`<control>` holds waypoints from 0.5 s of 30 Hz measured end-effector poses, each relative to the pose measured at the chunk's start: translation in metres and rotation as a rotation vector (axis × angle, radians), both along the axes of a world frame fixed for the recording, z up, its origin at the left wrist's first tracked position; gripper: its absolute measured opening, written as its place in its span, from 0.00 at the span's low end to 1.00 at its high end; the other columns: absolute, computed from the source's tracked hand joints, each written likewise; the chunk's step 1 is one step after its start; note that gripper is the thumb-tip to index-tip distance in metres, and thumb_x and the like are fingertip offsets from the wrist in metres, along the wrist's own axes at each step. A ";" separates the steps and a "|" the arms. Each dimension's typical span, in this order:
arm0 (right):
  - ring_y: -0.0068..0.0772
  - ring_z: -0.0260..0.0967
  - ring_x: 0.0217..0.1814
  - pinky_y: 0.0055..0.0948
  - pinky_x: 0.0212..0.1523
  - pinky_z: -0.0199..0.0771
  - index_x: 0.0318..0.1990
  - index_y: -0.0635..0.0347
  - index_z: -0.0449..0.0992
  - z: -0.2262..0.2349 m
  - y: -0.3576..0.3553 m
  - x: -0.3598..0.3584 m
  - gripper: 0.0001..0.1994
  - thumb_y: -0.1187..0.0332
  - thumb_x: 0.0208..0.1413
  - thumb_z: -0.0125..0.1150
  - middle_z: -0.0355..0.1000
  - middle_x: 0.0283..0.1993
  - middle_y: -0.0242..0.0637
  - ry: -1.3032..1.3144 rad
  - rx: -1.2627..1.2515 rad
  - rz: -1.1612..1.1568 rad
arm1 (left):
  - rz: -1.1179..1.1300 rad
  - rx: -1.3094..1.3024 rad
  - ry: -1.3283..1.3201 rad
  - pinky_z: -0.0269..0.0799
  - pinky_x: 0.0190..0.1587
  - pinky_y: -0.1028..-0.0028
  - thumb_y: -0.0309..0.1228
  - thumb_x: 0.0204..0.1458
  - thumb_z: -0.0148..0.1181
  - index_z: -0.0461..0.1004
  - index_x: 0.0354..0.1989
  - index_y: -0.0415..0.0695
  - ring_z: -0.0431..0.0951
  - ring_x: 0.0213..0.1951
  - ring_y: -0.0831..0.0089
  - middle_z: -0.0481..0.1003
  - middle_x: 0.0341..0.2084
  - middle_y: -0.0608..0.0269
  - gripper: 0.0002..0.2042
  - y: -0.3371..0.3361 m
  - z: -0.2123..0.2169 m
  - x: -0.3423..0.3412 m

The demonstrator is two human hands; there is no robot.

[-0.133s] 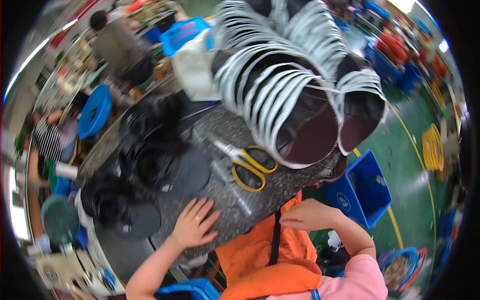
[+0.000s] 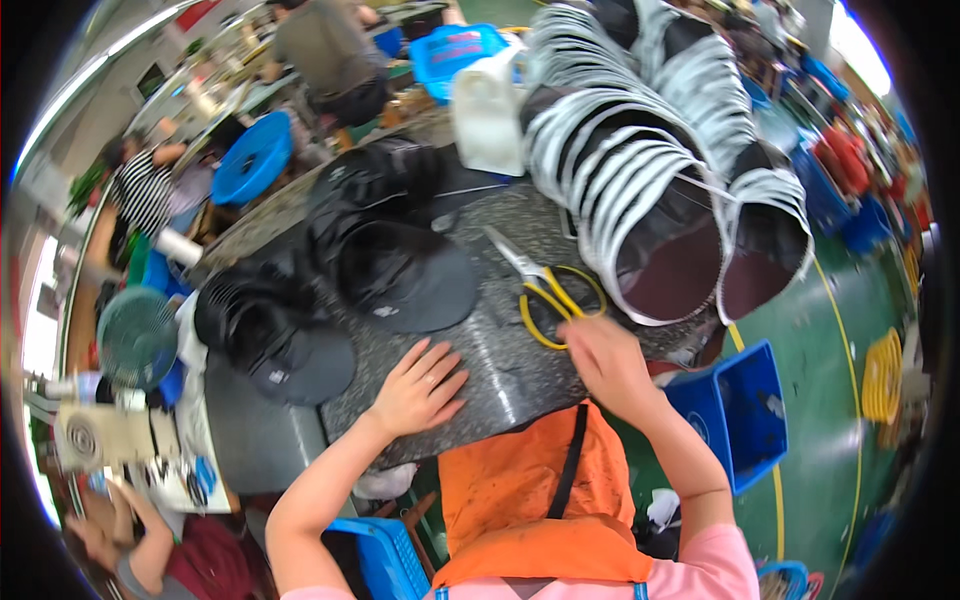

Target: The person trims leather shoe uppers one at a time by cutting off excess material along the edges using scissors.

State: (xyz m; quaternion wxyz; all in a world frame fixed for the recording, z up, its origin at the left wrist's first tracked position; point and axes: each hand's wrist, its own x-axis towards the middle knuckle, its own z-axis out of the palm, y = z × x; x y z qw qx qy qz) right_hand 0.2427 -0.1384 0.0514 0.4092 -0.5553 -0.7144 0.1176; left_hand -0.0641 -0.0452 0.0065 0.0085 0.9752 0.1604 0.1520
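Note:
My left hand (image 2: 420, 388) lies flat on the dark speckled tabletop (image 2: 490, 365), fingers stretched out, a ring on one of them. Just above the lower yellow loop of a pair of scissors (image 2: 541, 280) is my right hand (image 2: 605, 362). Its fingertips overlap the handle and are blurred, so a grip cannot be made out. The scissors lie with their blades toward the far left. Black brimmed caps sit left of them in two nested stacks, a nearer cap stack (image 2: 300, 365) and a farther cap stack (image 2: 415, 285).
Right of the scissors lie long nested rows of dark pieces with white edging (image 2: 640, 215). A white jug (image 2: 488, 118) and a blue basket (image 2: 455, 60) stand behind. A blue bin (image 2: 745, 420) is on the green floor at right. Other people sit at far left.
My right hand has moved from beside the orange apron up and forward to the scissors' handle. The whole view has shifted; my left hand still rests on the table.

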 end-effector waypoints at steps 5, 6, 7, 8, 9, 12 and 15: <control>0.51 0.66 0.50 0.42 0.48 0.71 0.52 0.62 0.69 -0.045 0.046 -0.021 0.18 0.76 0.52 0.55 0.66 0.51 0.50 -0.453 0.026 -0.316 | 0.514 0.143 -0.266 0.52 0.65 0.48 0.37 0.49 0.63 0.69 0.57 0.42 0.57 0.65 0.43 0.61 0.62 0.46 0.26 0.021 0.003 0.016; 0.51 0.65 0.50 0.43 0.49 0.70 0.54 0.61 0.68 -0.045 0.044 -0.023 0.21 0.76 0.50 0.57 0.65 0.52 0.51 -0.497 -0.109 -0.288 | 0.661 0.124 -0.251 0.48 0.66 0.46 0.41 0.51 0.61 0.66 0.60 0.42 0.55 0.66 0.43 0.59 0.64 0.45 0.28 0.032 -0.006 0.011; 0.51 0.65 0.50 0.43 0.49 0.70 0.54 0.61 0.68 -0.040 0.039 -0.024 0.21 0.76 0.50 0.57 0.65 0.52 0.51 -0.499 -0.098 -0.268 | 0.806 0.099 -0.236 0.44 0.67 0.44 0.45 0.53 0.59 0.64 0.63 0.42 0.53 0.67 0.42 0.56 0.66 0.44 0.31 0.039 -0.017 0.005; 0.51 0.65 0.49 0.42 0.49 0.70 0.55 0.61 0.67 -0.033 0.033 -0.020 0.23 0.75 0.48 0.58 0.66 0.51 0.51 -0.425 -0.139 -0.231 | 0.801 0.065 -0.054 0.36 0.67 0.40 0.53 0.55 0.54 0.60 0.66 0.43 0.52 0.68 0.46 0.56 0.67 0.47 0.35 0.040 -0.015 0.004; 0.51 0.65 0.49 0.42 0.49 0.70 0.56 0.61 0.67 -0.030 0.028 -0.015 0.25 0.74 0.46 0.60 0.66 0.50 0.50 -0.351 -0.180 -0.196 | 0.806 0.064 -0.059 0.36 0.67 0.40 0.53 0.55 0.54 0.60 0.66 0.43 0.52 0.68 0.46 0.56 0.67 0.47 0.35 0.035 -0.014 0.005; 0.54 0.67 0.49 0.43 0.50 0.70 0.61 0.59 0.64 -0.023 0.012 -0.002 0.31 0.72 0.44 0.62 0.66 0.48 0.52 -0.263 -0.329 -0.196 | 0.700 -0.043 0.032 0.29 0.68 0.39 0.57 0.51 0.56 0.61 0.65 0.43 0.53 0.69 0.54 0.59 0.66 0.54 0.38 0.018 -0.007 0.004; 0.56 0.69 0.53 0.43 0.54 0.69 0.64 0.57 0.63 -0.009 0.001 0.010 0.35 0.70 0.43 0.62 0.68 0.52 0.54 -0.131 -0.511 -0.199 | 0.603 -0.109 0.038 0.27 0.67 0.39 0.58 0.51 0.55 0.61 0.65 0.44 0.52 0.69 0.55 0.59 0.66 0.54 0.39 0.000 -0.003 -0.008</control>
